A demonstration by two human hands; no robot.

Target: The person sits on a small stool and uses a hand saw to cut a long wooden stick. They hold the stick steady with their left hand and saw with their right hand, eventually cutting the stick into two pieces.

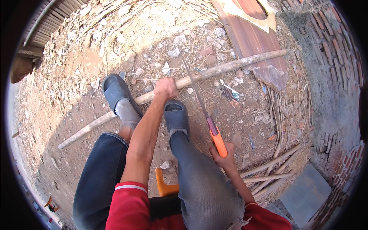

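A long pale wooden pole (226, 68) lies slantwise across the ground in front of me. My left hand (166, 87) is closed around it near its middle, between my two dark slides. In my right hand (225, 154) is the orange handle of a handsaw (200, 100), gripped beside my right knee. The saw's narrow blade points away from me and crosses the pole just right of my left hand. Whether its teeth touch the wood I cannot tell. My left slide (116, 91) is against the pole; the right slide (176, 115) stands just on the near side of it.
A reddish-brown board (253, 36) lies at the far right, under the pole's far end. Several sticks (270, 174) and a grey flat slab (306, 193) are at the right, beside a brick wall (337, 76). An orange plastic piece (165, 186) shows between my legs. Stones and straw litter the dirt.
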